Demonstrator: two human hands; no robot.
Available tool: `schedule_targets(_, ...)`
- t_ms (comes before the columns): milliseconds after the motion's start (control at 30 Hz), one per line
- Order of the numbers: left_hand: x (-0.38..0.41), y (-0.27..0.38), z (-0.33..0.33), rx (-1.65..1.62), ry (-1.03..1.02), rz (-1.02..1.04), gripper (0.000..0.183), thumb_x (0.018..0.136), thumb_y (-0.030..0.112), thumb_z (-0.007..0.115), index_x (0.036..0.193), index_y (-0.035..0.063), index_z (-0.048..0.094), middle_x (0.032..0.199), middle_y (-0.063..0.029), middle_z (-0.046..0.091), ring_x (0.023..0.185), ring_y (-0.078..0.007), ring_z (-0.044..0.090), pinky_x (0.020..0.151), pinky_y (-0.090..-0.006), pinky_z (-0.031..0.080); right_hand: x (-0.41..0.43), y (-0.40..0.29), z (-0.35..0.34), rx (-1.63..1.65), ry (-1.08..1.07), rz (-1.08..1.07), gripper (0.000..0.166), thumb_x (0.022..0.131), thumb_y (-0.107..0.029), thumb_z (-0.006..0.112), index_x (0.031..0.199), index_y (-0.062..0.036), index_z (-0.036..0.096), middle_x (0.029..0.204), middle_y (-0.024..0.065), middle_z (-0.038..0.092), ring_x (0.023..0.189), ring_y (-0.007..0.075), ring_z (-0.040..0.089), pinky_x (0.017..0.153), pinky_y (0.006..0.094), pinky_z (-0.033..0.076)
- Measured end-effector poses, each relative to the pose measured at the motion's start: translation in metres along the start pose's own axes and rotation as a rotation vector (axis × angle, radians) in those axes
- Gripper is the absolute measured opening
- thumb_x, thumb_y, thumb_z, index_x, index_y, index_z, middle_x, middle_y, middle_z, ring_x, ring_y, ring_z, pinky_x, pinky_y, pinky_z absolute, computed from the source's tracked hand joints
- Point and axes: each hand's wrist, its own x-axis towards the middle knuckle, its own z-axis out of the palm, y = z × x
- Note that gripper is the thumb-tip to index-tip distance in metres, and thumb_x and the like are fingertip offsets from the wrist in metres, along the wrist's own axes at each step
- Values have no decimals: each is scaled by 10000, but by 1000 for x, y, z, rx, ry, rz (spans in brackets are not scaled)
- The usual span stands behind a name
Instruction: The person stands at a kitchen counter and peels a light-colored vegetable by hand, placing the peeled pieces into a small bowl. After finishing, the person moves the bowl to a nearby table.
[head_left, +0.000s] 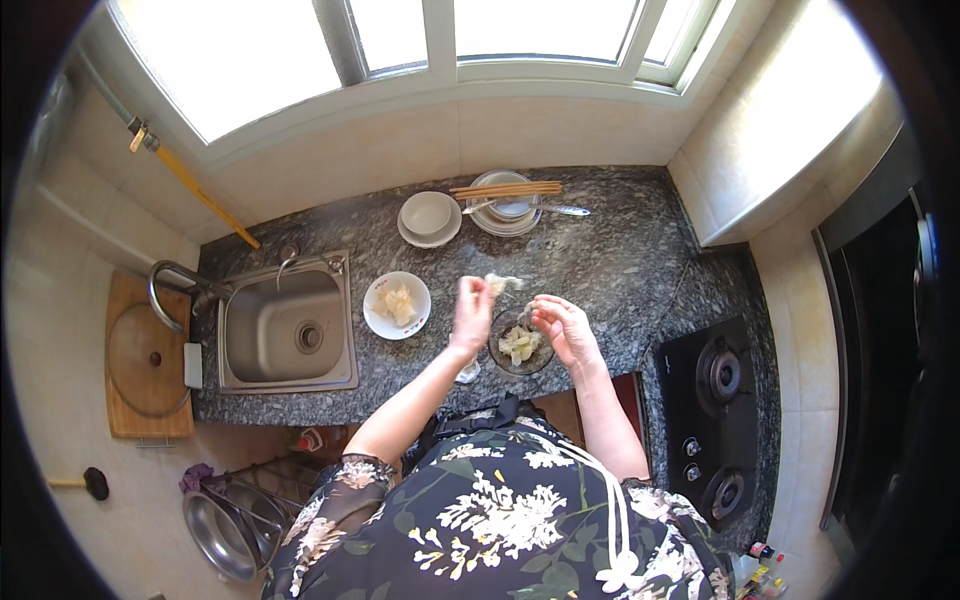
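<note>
My left hand (472, 319), blurred by motion, pinches a pale frilly piece (498, 283) that looks like soaked white fungus. To its right, my right hand (566, 330) has its thumb and fingertips together on a small translucent scrap (527, 313). Below and between them stands a clear glass bowl (501, 363) with pale, slightly greenish frilly pieces (519, 346) inside. Left of my hands, a white bowl with a patterned rim (371, 319) holds a yellowish clump (396, 304) of similar stuff. A small whitish object (467, 372) is partly covered by my left wrist.
A steel sink (285, 330) with a curved faucet (161, 289) is at left. Behind my hands are stacked white dishes (427, 217), and another stack (504, 225) with chopsticks (510, 190) and spoons (564, 210) on top. A black gas hob (705, 420) lies at right.
</note>
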Motion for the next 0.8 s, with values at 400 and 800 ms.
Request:
schedule_targets(400,-9,8,-135,-576,-195,-501,159,976,286,486,989,128,502,644,52,458,470,-18,320,404,-167,224,-5,20,17,18,-99,146,212,824,-65,657,1011,30,624,901,91,658,778,146,634,736,256,537)
schedule_targets(800,-8,50,-45,-112,-688,-227,154,910,142,612,1010,26,599,767,25,613,675,-15,524,589,-183,427,-3,13,29,-108,-153,95,205,825,-85,670,996,20,632,905,81,664,776,132,638,734,240,530)
